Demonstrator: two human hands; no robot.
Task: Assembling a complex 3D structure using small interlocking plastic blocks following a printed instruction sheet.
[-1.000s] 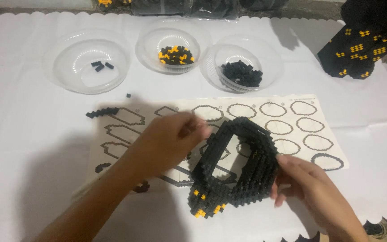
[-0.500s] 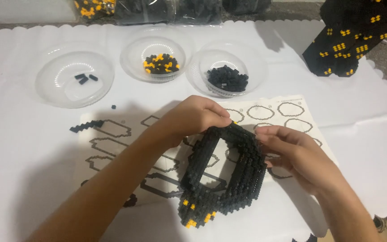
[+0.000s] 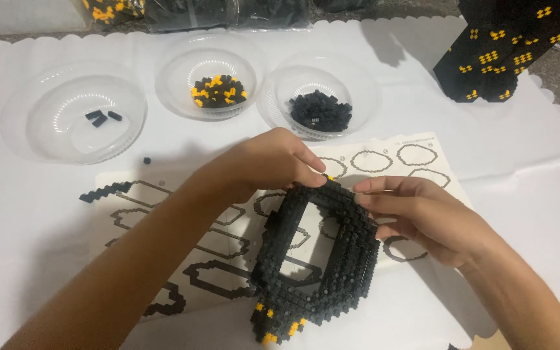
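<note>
Now both hands are closing in on the top rim of the black brick ring (image 3: 319, 259), which is standing tilted on the printed pattern sheet (image 3: 163, 214). Moving from the left, the left hand (image 3: 273, 162) is pinching a tiny yellow piece (image 3: 330, 177) against the rim, having come across from the sheet. The right hand (image 3: 422, 217), a second ago lower on the ring's side, is now gripping the upper edge, steadying it for the press.

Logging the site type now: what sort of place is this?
Probably a home or hobby table for brick building: a white scallop-edged table cover, clear plastic bowls of small black and yellow bricks, and a printed sheet of outline diagrams under the hollow black brick ring.
</note>
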